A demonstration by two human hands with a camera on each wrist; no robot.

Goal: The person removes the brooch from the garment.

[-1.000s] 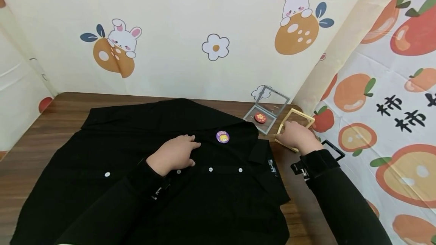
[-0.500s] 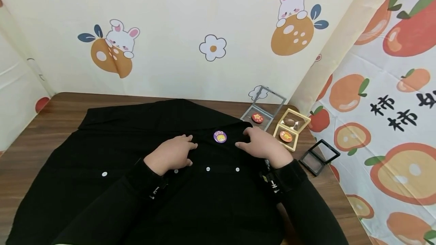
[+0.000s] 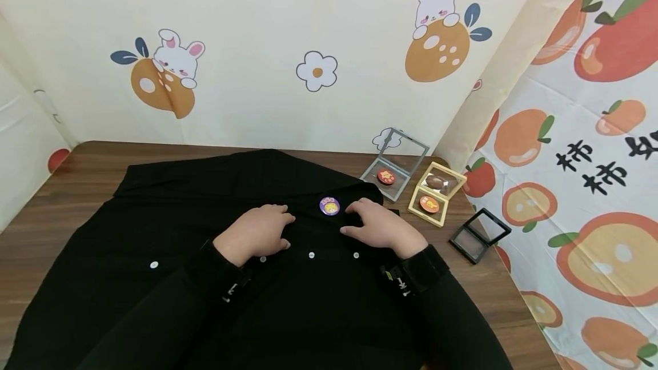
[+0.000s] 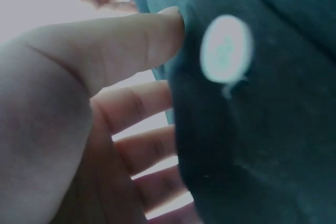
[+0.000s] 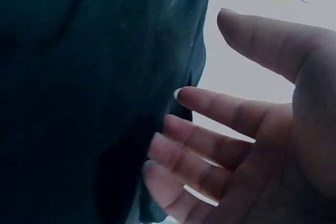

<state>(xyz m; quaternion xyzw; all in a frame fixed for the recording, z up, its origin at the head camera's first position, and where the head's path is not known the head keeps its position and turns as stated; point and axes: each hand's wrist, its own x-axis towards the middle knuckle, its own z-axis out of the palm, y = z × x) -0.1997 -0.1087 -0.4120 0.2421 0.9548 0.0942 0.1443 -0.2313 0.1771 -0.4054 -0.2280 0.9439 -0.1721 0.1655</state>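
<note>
A black shirt (image 3: 97,238) lies spread out with its white buttons (image 3: 311,255) in a row. A round purple badge (image 3: 329,206) with a yellow figure sits on it. To the badge's left, my left hand (image 3: 255,234) rests on the cloth, fingers relaxed; in the left wrist view its thumb (image 4: 142,43) comes close to a white button (image 4: 226,49). On the badge's other side is my right hand (image 3: 386,227), thumb and fingers apart and holding nothing. Its fingertips (image 5: 167,148) are by the dark cloth in the right wrist view; whether they touch it I cannot tell.
Right of the shirt, a grey clear case (image 3: 394,190) stands open with a red badge (image 3: 386,176). Beside it, an open yellow case (image 3: 425,217) holds an orange badge (image 3: 429,204). An open black case (image 3: 469,244) lies nearer the wooden table's (image 3: 493,307) right edge.
My right hand has left the yellow case and moved left over the shirt to beside the purple badge, uncovering the orange badge in that case. The left hand has stayed in place.
</note>
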